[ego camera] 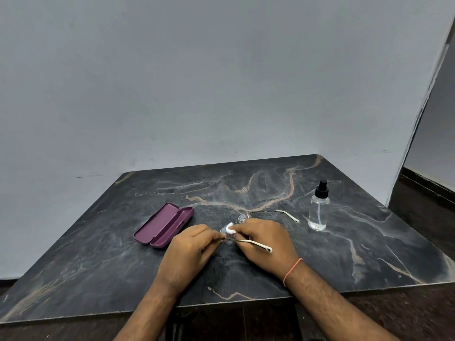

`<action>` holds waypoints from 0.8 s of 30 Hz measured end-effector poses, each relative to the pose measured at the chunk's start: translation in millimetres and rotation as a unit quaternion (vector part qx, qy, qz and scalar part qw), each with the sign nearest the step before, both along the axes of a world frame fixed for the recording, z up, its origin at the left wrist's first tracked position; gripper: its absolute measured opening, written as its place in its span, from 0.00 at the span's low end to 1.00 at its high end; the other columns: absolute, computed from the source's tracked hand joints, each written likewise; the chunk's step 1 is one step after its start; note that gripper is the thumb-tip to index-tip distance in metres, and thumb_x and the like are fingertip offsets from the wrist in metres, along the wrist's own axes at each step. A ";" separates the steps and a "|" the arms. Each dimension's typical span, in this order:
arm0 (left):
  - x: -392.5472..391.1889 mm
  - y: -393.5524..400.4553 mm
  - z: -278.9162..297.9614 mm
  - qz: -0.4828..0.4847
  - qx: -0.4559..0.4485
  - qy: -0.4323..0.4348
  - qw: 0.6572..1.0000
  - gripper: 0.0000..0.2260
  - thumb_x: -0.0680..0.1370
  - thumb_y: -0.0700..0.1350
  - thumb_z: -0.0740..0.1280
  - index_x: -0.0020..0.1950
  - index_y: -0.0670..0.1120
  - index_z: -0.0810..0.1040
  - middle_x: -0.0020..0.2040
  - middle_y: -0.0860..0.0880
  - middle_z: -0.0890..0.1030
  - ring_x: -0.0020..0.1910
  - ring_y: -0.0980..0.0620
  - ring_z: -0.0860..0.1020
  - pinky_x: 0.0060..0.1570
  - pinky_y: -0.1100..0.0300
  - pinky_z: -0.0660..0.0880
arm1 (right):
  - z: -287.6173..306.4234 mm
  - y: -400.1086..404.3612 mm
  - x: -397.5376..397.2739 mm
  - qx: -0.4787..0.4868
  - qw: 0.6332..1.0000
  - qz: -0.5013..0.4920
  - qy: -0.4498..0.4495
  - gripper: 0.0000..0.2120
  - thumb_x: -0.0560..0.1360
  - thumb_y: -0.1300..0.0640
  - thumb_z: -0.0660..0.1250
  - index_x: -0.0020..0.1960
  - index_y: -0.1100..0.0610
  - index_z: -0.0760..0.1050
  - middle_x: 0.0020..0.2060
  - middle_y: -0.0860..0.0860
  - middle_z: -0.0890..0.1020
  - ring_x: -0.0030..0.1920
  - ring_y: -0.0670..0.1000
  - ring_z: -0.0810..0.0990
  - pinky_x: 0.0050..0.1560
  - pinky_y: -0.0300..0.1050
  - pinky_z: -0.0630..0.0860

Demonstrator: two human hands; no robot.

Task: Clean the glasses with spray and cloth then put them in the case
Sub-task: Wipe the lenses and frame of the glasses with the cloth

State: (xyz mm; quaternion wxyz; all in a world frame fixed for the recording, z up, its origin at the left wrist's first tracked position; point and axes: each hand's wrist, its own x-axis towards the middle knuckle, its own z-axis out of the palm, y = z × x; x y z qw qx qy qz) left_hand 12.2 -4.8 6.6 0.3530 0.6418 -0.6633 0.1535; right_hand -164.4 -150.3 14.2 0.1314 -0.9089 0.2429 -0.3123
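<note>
Glasses (pixel 246 232) between both grips

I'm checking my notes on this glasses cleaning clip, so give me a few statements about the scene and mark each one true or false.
1. The purple case lies open on the table. True.
2. The spray bottle lies on its side. False: it stands upright, right of the hands.
3. The right hand presses a white cloth on the glasses. True.
4. The left hand holds the bottle. False: it grips the glasses frame.
5. The glasses are in the case. False: they are in the hands.
</note>
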 end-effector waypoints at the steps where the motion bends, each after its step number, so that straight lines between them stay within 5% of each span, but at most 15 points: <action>1: -0.5 0.3 0.5 0.000 -0.001 0.001 1.000 0.07 0.83 0.50 0.72 0.55 0.50 0.88 0.48 0.57 0.84 0.48 0.60 0.83 0.49 0.62 0.80 | -0.4 0.2 -0.2 0.006 1.000 -0.005 -0.002 0.16 0.79 0.38 0.60 0.59 0.38 0.83 0.44 0.42 0.85 0.47 0.44 0.84 0.45 0.48 0.80; 7: 1.3 0.4 0.7 0.001 -0.003 0.015 1.000 0.03 0.81 0.46 0.76 0.55 0.51 0.87 0.48 0.58 0.84 0.48 0.61 0.82 0.50 0.63 0.80 | 0.0 0.1 -2.7 -0.002 0.999 0.038 0.028 0.16 0.74 0.41 0.62 0.58 0.36 0.83 0.38 0.45 0.83 0.43 0.46 0.82 0.41 0.48 0.79; 11: 1.9 -0.3 1.5 0.009 -0.012 0.025 1.000 0.04 0.80 0.47 0.76 0.55 0.52 0.87 0.52 0.60 0.84 0.53 0.63 0.82 0.55 0.65 0.79 | -1.0 -4.6 -6.3 0.070 0.990 0.063 -0.110 0.08 0.79 0.45 0.73 0.56 0.39 0.88 0.36 0.39 0.83 0.39 0.42 0.82 0.39 0.40 0.77; 15: 1.7 0.6 1.2 -0.002 -0.029 0.052 0.998 0.05 0.80 0.46 0.77 0.55 0.52 0.88 0.61 0.61 0.86 0.61 0.66 0.83 0.63 0.67 0.78 | -0.2 -10.9 -9.7 0.140 0.964 -0.029 -0.225 0.05 0.77 0.51 0.77 0.51 0.43 0.90 0.37 0.38 0.86 0.35 0.42 0.81 0.38 0.36 0.75; 20: -0.6 1.8 0.2 -0.005 -0.036 0.059 0.998 0.08 0.79 0.42 0.79 0.54 0.52 0.85 0.65 0.60 0.85 0.65 0.67 0.81 0.65 0.66 0.79 | -0.6 -8.4 -11.6 0.096 0.976 -0.040 -0.191 0.07 0.77 0.50 0.76 0.53 0.42 0.89 0.35 0.35 0.82 0.35 0.41 0.80 0.37 0.34 0.73; 24: 0.2 2.8 0.1 -0.016 -0.044 0.055 0.997 0.09 0.78 0.41 0.79 0.53 0.52 0.84 0.61 0.60 0.86 0.63 0.67 0.82 0.63 0.68 0.78 | -2.3 -6.0 -11.6 -0.009 0.992 -0.034 -0.118 0.10 0.77 0.48 0.70 0.55 0.43 0.87 0.34 0.41 0.78 0.35 0.42 0.79 0.37 0.43 0.78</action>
